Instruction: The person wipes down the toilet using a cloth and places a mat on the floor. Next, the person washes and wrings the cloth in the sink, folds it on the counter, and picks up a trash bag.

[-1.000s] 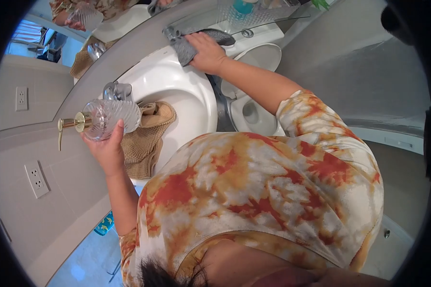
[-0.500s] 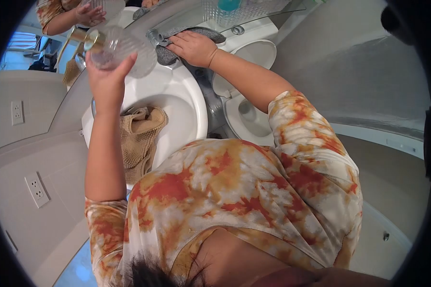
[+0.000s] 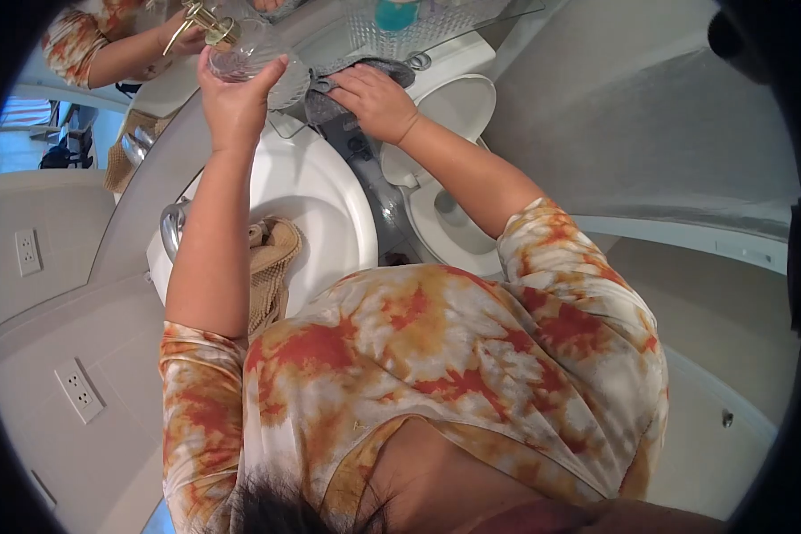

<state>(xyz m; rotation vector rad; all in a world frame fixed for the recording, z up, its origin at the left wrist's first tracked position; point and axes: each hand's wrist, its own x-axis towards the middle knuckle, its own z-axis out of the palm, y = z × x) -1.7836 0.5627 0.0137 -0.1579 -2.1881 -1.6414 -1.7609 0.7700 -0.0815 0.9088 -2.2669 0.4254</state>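
My left hand is wrapped around a clear ribbed soap dispenser with a gold pump, held tilted above the back of the sink, close to the mirror. To its right, my right hand presses with fingers together on a grey cloth on the ledge behind the sink. Part of that cloth is hidden under the fingers. In the white sink a tan waffle-textured cloth lies bunched over the near left side, partly behind my left forearm.
A chrome faucet stands at the sink's left. Right of the sink is a toilet with its lid raised. A clear textured basket holding a teal item sits at the back. The mirror fills the left side.
My left hand has moved the soap dispenser up and to the right, nearer the grey cloth. My right hand has shifted slightly right on the cloth. The view has tilted a little.
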